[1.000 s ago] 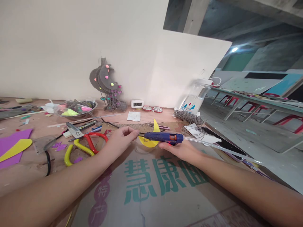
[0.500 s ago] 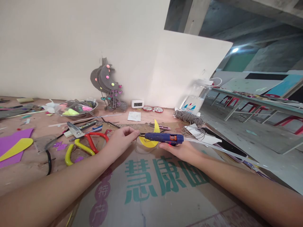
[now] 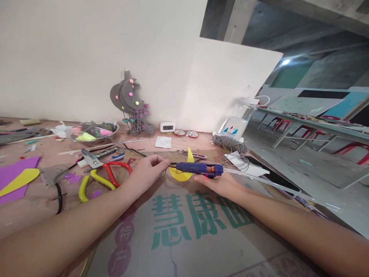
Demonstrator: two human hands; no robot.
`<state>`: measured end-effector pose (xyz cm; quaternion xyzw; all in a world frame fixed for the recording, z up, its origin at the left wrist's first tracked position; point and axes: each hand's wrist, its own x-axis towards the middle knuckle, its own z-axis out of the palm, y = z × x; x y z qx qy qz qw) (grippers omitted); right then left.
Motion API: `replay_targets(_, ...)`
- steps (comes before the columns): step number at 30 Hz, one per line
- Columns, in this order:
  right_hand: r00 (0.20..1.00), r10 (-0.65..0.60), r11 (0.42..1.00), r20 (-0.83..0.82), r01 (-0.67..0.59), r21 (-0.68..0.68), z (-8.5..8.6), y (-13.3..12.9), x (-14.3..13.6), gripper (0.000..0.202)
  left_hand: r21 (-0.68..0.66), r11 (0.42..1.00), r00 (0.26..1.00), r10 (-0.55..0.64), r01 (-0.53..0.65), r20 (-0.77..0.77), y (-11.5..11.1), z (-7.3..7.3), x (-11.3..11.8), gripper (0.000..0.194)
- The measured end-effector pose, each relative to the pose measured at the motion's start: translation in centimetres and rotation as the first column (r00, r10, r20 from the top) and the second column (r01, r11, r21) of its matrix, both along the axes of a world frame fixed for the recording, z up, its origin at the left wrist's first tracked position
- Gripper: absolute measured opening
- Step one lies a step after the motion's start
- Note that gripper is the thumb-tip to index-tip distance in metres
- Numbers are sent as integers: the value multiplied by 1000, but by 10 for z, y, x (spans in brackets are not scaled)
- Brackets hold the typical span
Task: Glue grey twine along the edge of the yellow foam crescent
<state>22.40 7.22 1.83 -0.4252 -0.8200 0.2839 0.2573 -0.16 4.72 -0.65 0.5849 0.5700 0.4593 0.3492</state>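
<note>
My right hand [image 3: 223, 185] is wrapped round a blue glue gun [image 3: 191, 168], held level with its nozzle pointing left. A long clear glue stick [image 3: 256, 178] runs out of its back end. My left hand [image 3: 152, 169] is pinched closed at the nozzle tip; what sits between thumb and finger is too small to make out. Just behind and below the gun is a yellow crescent [image 3: 180, 176], partly covered by it. Beneath both hands lies a cardboard sheet [image 3: 213, 246] printed with green characters.
Scissors [image 3: 111, 169] with red and yellow handles lie left of my left arm. Behind are a bowl [image 3: 113, 132] of bagged bits, grey moon ornaments [image 3: 129, 94], a small clock [image 3: 167, 127], grey cord [image 3: 230, 144] and a plastic jug [image 3: 238, 117]. Yellow and purple sheets [image 3: 31, 165] lie far left.
Almost nothing differs. Both hands, the glue gun and the yellow crescent keep their places; the view has shifted very slightly.
</note>
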Motion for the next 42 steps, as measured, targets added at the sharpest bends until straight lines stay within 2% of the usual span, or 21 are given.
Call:
replay_targets(12,999,-17,998,-43,14,-66,-1,-1,1,27,-3,1000,999,26,-25,48,-2,3,3,32)
replay_targets(35,998,-18,997,-53,14,-72,-6,0,4,29,-9,1000,998,23,-23,51,-3,4,3,30)
replay_targets(42,999,-14,999,-51,12,-35,-4,1,2,29,2,999,998,33,-34,51,-4,6,3,29)
